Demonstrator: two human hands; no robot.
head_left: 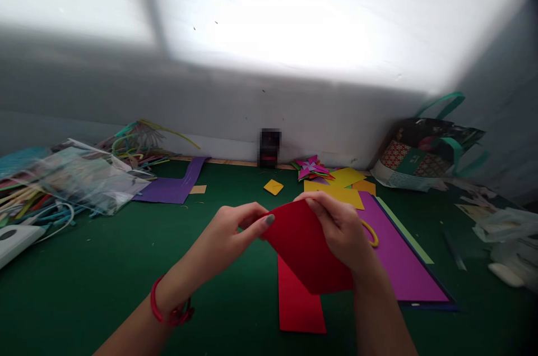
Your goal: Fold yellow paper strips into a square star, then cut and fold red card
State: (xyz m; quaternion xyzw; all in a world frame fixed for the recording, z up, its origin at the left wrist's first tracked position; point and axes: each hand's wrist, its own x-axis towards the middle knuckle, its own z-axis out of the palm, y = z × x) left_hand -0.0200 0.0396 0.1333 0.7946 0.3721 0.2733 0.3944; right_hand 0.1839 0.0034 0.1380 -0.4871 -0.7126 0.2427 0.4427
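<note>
A red sheet of paper (313,249) is held tilted above the table between both hands. My left hand (241,227) pinches its left corner between thumb and fingers. Along the upper right edge, my right hand (336,221) grips the same sheet, its thumb on the near face. Beneath lies a red paper strip (299,305), partly hidden by the held sheet. A yellow scissors handle (370,232) shows just right of my right hand, the rest of it out of sight. Beyond the hands sits a small yellow folded paper square (273,187).
Purple sheets (414,272), yellow papers (336,194) and a folded paper star (311,167) lie to the right. A patterned bag (414,160) stands at the back right. On the left are plastic bags (113,182), pipe cleaners (138,143), purple paper (162,190) and a white device (19,241).
</note>
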